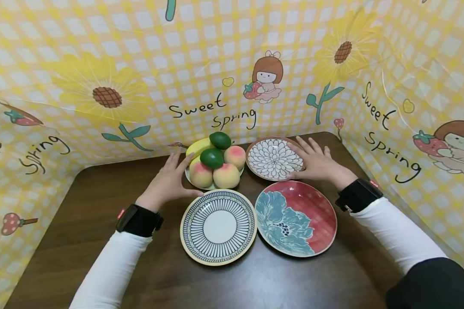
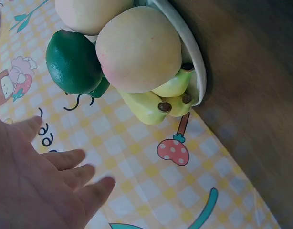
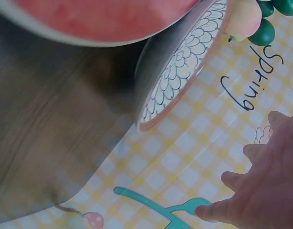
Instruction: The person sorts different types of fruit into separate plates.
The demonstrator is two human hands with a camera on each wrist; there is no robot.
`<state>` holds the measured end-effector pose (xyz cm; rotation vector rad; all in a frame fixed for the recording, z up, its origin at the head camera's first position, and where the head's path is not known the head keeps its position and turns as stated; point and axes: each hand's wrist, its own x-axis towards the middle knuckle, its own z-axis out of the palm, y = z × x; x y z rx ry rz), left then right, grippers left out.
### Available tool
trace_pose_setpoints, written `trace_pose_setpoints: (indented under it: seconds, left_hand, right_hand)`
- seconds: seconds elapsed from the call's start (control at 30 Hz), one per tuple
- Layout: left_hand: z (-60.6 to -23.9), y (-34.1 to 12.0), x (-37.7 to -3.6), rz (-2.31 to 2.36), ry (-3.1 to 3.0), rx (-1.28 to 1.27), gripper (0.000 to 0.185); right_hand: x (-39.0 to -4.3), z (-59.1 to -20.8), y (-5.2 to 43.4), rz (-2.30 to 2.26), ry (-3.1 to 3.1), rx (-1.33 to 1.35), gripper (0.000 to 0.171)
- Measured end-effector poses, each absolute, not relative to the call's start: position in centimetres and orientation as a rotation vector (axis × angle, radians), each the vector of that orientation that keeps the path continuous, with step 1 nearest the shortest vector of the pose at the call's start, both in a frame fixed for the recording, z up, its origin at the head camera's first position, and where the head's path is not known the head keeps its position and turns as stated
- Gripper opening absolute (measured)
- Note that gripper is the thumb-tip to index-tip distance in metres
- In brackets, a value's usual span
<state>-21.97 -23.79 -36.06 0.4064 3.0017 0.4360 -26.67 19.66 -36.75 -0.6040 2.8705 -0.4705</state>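
Fruit plate [image 1: 189,179] sits near the table's [image 1: 100,206] far edge, left of centre, piled w/ peaches [image 1: 200,174], two green limes [image 1: 212,158] and bananas [image 1: 196,148]. Left hand [image 1: 169,180] is at its left rim, fingers straight and spread, holding nothing; thumb reaches along the plate's near side, fingertips [image 1: 175,155] by the bananas. Whether skin actually touches the rim can't be told from the head view. In the left wrist view the left hand [image 2: 36,186] is apart from the fruit plate [image 2: 196,71], w/ checked backdrop [image 2: 151,181] between; banana tips poke over the rim there.

Right hand [image 1: 317,162] lies flat and open at the right rim of the petal-pattern plate [image 1: 273,159], fingers extended onto its edge, nothing gripped. That plate is just right of the fruit plate, also by the far edge. Right wrist view shows the petal-pattern plate [image 3: 184,71] rim-on, w/ the right hand [image 3: 261,181] low at right, fingers straight; it's blurred.

Nearer the front: striped plate [image 1: 218,226] directly before the fruit plate, almost touching it, and red plate w/ blue flower [image 1: 296,217] to its right, the two rims just beside each other. Striped plate lies close under the left thumb. Backdrop [image 1: 139,64] wraps the table's far, left and right sides.
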Motion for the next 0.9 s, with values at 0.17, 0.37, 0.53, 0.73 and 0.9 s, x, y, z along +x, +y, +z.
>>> trace_pose_setpoints:
  seconds: [0.17,0.37,0.53,0.73,0.9]
  left_hand:
    - [-36.9,-24.9,-21.1,0.596,2.931,0.325,0.110]
    - [-38.6,-26.0,-20.0,0.688,2.766,0.216,0.081]
    - [-40.6,-26.5,-19.0,0.746,2.668,0.147,0.068]
    - [-42.5,-26.7,-18.0,0.924,2.521,0.097,0.050]
    - [-43.5,-26.6,-17.8,1.024,2.431,0.138,0.044]
  right_hand:
    - [-27.4,-36.8,17.8,-0.476,2.884,-0.659,0.100]
    - [-28.6,-36.4,14.4,-0.465,2.892,-0.740,0.100]
    - [-29.4,-35.6,11.2,-0.480,2.882,-0.857,0.101]
    - [-30.2,-35.2,7.5,-0.551,2.842,-1.035,0.100]
    - [-31.1,-35.6,4.0,-0.675,2.784,-1.109,0.099]
